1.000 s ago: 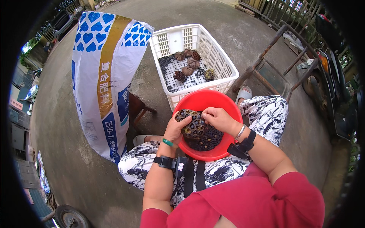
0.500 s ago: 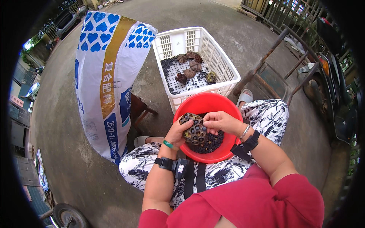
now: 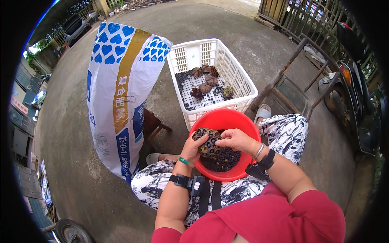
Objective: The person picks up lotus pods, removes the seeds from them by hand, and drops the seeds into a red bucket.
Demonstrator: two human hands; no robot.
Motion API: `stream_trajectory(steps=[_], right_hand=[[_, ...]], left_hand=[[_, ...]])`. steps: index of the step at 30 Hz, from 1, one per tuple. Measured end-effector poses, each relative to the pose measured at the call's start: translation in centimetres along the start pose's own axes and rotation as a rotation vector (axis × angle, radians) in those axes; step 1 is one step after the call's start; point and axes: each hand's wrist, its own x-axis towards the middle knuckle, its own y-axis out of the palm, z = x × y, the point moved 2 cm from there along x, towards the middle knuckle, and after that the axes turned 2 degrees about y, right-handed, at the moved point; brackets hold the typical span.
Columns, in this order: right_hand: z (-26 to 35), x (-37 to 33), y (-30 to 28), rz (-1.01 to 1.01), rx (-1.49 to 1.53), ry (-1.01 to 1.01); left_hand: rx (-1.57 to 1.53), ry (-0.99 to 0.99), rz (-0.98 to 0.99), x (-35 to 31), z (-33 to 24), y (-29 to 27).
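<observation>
Over the red bucket between my legs, my left hand grips a brown lotus seed pod from its left side, thumb across the face. Dark seeds sit in several of its holes. My right hand is closed at the pod's right edge, thumb and fingertips pressed against it; whether a seed is between them is hidden. Loose dark lotus seeds cover the bucket's bottom beneath the pod.
Beyond the bucket stands a white plastic crate with several pods and scattered seeds. A tall white sack stands on the left, beside a wooden stool. To the right are a worn chair frame and a parked scooter.
The pod has tilted in my left hand, its face turned more upward. My right thumb has stretched out onto its edge. The whole scene sits slightly lower in view.
</observation>
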Motion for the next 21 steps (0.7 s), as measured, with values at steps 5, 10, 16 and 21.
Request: stream_trajectory(steps=[5, 10, 16, 21], right_hand=[[0.1, -0.7, 0.4, 0.125, 0.137, 0.001], [0.2, -1.1, 0.1, 0.241, 0.256, 0.037], [-0.9, -0.7, -0.4, 0.271, 0.247, 0.076], [-2.1, 0.7, -0.6, 0.096, -0.292, 0.052]], left_hand=[[-0.012, -0.035, 0.017, -0.5, -0.1, 0.4], [-0.111, -0.107, 0.051, -0.9, 0.1, 0.7], [-0.09, -0.178, 0.087, -0.8, 0.1, 0.9], [0.091, -0.144, 0.037, -0.5, 0.5, 0.9]])
